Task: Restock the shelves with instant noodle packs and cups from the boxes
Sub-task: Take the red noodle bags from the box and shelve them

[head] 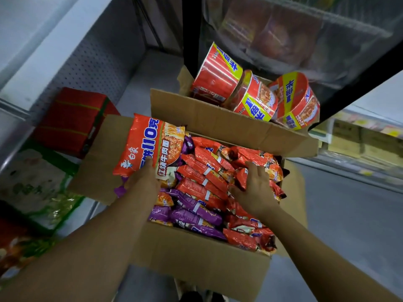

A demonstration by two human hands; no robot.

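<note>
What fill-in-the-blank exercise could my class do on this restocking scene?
1. The left hand holds a large ____ noodle pack.
2. The brown cardboard box holds orange and ____ packs.
3. The red-and-yellow noodle cups number ____.
4. The right hand rests on ____ packs.

Missing words: orange; purple; three; orange

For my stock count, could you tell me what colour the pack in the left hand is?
Orange-red, with blue-and-white lettering: the pack, head view.
</note>
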